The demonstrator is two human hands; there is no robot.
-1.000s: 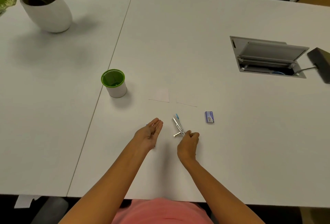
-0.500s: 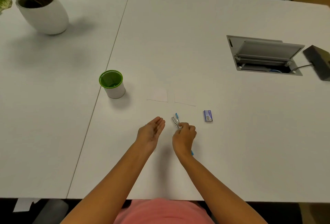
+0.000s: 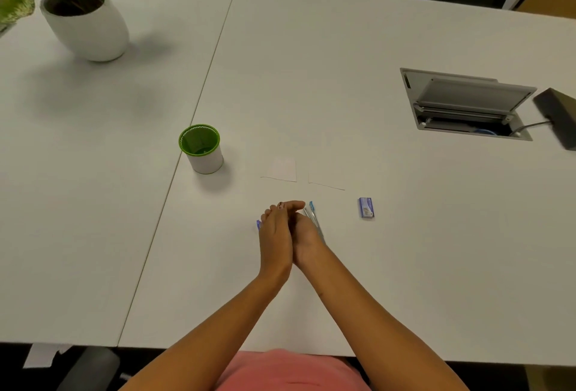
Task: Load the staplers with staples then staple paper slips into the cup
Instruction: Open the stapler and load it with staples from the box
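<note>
White slips (image 3: 282, 169) lie unstapled, so I judge loading unfinished: the right hand (image 3: 307, 242) clamps its fingers on the stapler (image 3: 312, 215), while the left hand (image 3: 276, 236) lays its fingers straight across.

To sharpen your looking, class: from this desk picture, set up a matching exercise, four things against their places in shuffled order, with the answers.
Things:
1 cup
2 staple box
3 stapler
4 plant pot

Places:
A back left of the table
B against the right hand
C farthest right of the four
D left of the paper slips

Pairs: 1-D; 2-C; 3-B; 4-A
</note>
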